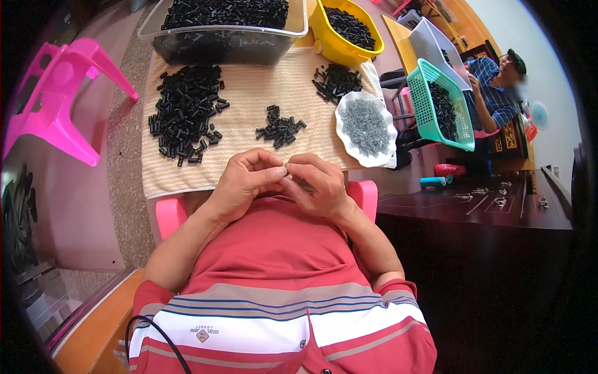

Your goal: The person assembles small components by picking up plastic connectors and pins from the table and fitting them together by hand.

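Close in front of my body, my left hand [246, 181] and my right hand [319, 187] meet, thumbs and fingertips pinched together. Whatever sits between the fingertips is too small and too covered to name. Just beyond them on a striped towel [249, 93] lies a small heap of short black plastic tubes [280, 129]. A larger pile of similar black tubes [187, 112] is on the left. To the right, a white scalloped dish [387, 151] holds many small silvery metal pieces [365, 126], and a heap of thinner black parts [337, 83] lies behind it.
A clear plastic bin [218, 48] and a yellow tub [339, 53], both full of black parts, stand at the far edge. A pink stool [65, 93] is at left. At right are a green basket [430, 128], another person [495, 87] and a dark table [486, 209].
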A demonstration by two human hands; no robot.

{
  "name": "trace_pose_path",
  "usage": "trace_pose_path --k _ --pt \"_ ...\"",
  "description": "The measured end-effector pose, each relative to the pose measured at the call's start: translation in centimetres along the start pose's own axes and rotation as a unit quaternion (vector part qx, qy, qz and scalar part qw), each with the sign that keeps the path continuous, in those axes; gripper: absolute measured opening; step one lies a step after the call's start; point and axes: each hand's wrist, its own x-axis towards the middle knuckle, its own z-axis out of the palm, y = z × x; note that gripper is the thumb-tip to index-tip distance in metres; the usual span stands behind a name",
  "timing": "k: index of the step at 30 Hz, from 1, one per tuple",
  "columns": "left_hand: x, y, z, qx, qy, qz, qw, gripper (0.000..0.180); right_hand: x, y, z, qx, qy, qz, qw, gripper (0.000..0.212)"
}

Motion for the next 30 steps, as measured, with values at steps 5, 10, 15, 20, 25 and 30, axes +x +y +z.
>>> trace_pose_path --k 5,10,15,20,25,30 --pt "0.1 -0.2 -0.4 0.011 0.007 -0.009 1.000 0.011 0.0 0.0 -0.4 -0.025 -0.011 -0.020 0.999 0.023" --pt "0.0 0.3 -0.3 0.024 0.013 -0.030 0.999 0.014 0.2 0.2 -0.8 0.001 -0.035 -0.038 0.999 0.020" --pt "0.0 0.4 -0.3 0.025 -0.007 -0.049 0.998 0.020 0.2 0.4 -1.3 0.044 -0.070 -0.007 0.997 0.020" --pt "0.1 0.3 -0.2 0.021 -0.010 -0.047 0.999 0.021 -0.2 0.2 -1.3 0.051 -0.098 0.039 0.993 0.037" --pt "0.1 0.1 -0.2 0.018 0.003 -0.034 0.999 0.022 0.1 -1.7 -2.5 -0.021 -0.134 0.064 0.989 0.038" --pt "-0.3 0.5 0.4 0.059 0.026 -0.055 0.996 0.028 -2.1 0.8 -5.9 -0.257 -0.025 0.075 0.963 0.036"
